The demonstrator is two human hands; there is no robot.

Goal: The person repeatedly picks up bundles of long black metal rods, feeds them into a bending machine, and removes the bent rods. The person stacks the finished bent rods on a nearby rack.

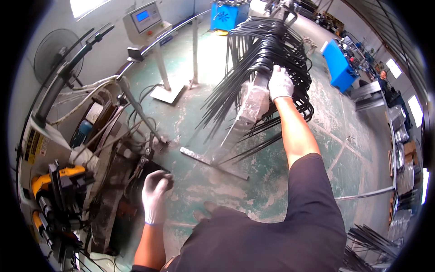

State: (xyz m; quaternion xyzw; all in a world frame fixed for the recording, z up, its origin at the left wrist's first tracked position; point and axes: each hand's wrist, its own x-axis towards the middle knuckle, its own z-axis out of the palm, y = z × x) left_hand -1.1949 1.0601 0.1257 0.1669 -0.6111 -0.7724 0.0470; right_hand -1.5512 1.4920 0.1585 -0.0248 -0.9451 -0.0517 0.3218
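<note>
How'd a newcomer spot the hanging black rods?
Above the worn green floor runs a plastic-wrapped grey beam. Thin black rods drape over its far end; stacked bends at the white-gloved right hand distinguish them from the black rod bundle, lower right.

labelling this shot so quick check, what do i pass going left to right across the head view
Fan → left hand → blue box at the top → right hand → blue cabinet → cardboard box.

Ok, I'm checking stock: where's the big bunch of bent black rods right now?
In the head view, the bent black rods hang just right of centre, near the top, about a plastic-wrapped stand, with the gloved right hand at their near end.
</note>
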